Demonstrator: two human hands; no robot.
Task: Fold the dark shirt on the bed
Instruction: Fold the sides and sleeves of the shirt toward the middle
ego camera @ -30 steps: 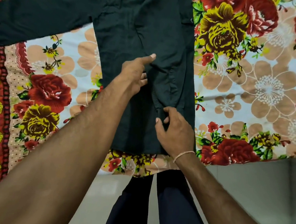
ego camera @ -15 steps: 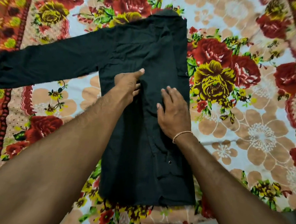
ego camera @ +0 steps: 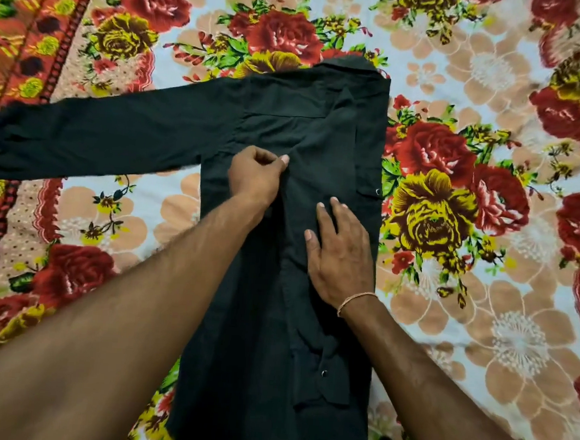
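The dark shirt [ego camera: 288,123] lies flat on the flowered bedsheet [ego camera: 483,285], collar at the far end. Its right side is folded over the body, with a straight folded edge and snap buttons showing. Its left sleeve [ego camera: 109,135] stretches out to the left edge of the view. My left hand [ego camera: 255,176] is in the middle of the shirt body with curled fingers pinching the cloth by the inner edge of the folded part. My right hand [ego camera: 341,251] lies flat on the folded side, fingers straight, pressing the cloth down.
The bedsheet with red and yellow roses covers everything in view. An orange patterned border [ego camera: 16,46] runs down the left side. Both my forearms reach in from the bottom edge.
The view has shifted up the bed, so the collar now shows. My left hand went from a flat touch to a pinch on the cloth. My right hand stays flat on the folded side.
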